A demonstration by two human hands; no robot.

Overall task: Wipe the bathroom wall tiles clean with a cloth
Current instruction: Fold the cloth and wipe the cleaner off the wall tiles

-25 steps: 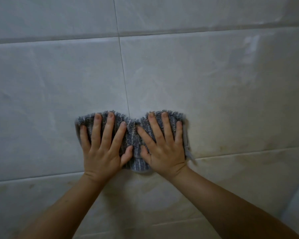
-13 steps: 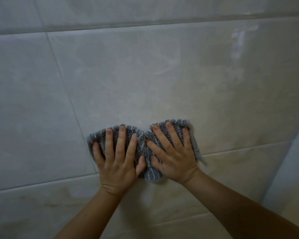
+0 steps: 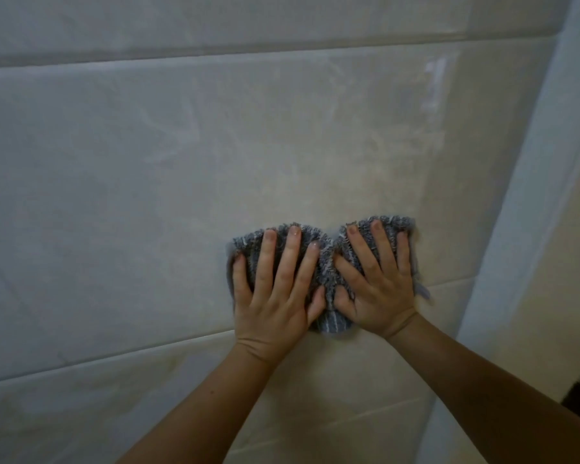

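Both hands lay flat on a grey striped terry cloth (image 3: 327,262), pinning it against the wall tiles (image 3: 131,182). The left hand (image 3: 275,296) had its fingers spread and straight, palm pressing the left half of the cloth; nothing was pinched or curled into a fist, so the hold was an open-palm press rather than a grasp. The right hand (image 3: 377,289) did the same on the right half, fingers fanned upward, palm down on the fabric. The two thumbs nearly met, and between them the cloth bunched into a raised ridge that ran from the fingertips down past the heels of the hands. Cloth edges showed just beyond the fingertips above, and a frayed corner stuck out beside the right hand's little finger.

Directly beneath the heels of both palms ran a horizontal grout line (image 3: 98,361), with a browner, stained tile below the wrists. Well above the fingertips another horizontal joint crossed the wall. Beyond the right hand, near but apart from the cloth, a pale vertical corner strip (image 3: 516,202) rose at a slant. Both bare forearms reached up from the lower edge.
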